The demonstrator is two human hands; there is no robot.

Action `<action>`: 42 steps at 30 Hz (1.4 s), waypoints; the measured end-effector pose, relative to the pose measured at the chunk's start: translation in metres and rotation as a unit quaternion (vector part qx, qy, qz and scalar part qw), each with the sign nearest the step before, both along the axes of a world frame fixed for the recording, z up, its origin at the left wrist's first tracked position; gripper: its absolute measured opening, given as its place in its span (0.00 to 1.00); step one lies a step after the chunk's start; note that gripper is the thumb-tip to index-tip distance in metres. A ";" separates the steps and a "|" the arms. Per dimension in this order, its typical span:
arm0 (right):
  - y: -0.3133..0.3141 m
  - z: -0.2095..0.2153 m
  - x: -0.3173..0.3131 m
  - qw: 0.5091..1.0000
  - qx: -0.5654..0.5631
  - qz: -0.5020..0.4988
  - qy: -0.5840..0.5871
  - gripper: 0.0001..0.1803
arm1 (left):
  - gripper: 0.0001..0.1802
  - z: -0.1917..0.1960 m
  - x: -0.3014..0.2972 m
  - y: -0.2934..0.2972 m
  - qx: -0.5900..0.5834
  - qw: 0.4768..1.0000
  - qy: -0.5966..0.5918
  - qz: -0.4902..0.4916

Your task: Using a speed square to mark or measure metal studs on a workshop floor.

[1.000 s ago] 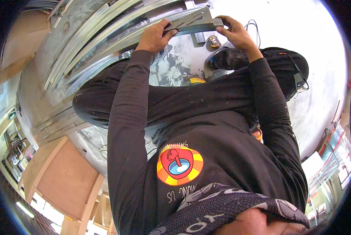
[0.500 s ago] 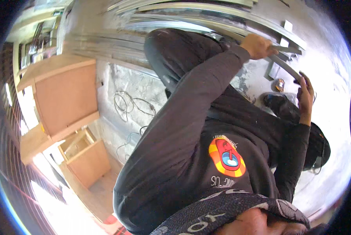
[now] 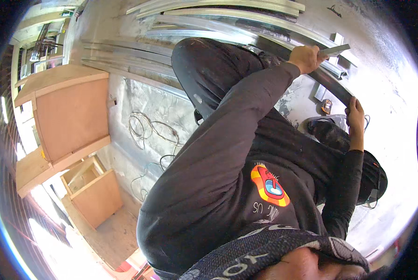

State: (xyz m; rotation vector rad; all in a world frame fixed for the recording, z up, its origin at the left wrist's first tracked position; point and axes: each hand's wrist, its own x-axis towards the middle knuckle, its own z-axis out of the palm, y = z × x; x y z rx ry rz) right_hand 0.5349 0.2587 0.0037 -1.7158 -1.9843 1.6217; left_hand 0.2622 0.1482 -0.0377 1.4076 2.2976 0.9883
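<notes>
My left hand (image 3: 306, 59) is closed round a flat grey metal piece (image 3: 338, 50), whose free end juts out to the right. Below it a long dark metal strip (image 3: 331, 85) slants down to the right, passing under or beside my left hand; I cannot tell if the two pieces join. My right hand (image 3: 356, 116) is closed on the lower right end of that strip, thumb and fingers against its edge. Near my right hand lies a small orange and black tape measure (image 3: 327, 107), just above my dark shoe (image 3: 328, 130).
Several long metal profiles (image 3: 218, 9) lie across the floor beyond my knee. Short metal offcuts (image 3: 320, 92) rest near the strip. A coiled cable (image 3: 141, 128) spreads on the floor to the left, beside wooden cabinets (image 3: 71, 114). My bent knee (image 3: 190, 56) is close to the profiles.
The grey piece in my left hand has tilted upward. My right hand has moved slightly down and left, and its stretched fingers have closed on the strip, whose dark face now shows.
</notes>
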 end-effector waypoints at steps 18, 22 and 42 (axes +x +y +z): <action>0.115 -0.083 -0.052 0.992 -0.027 0.112 -0.052 0.26 | 0.28 -0.059 -0.048 0.042 0.057 0.978 -0.079 0.182; 0.140 -0.111 -0.062 0.988 -0.003 0.149 -0.036 0.26 | 0.28 -0.063 -0.055 0.042 0.050 0.971 -0.085 0.218; 0.231 -0.220 -0.090 0.918 -0.146 -0.305 0.207 0.15 | 0.25 -0.054 -0.041 0.069 0.110 0.993 0.005 0.033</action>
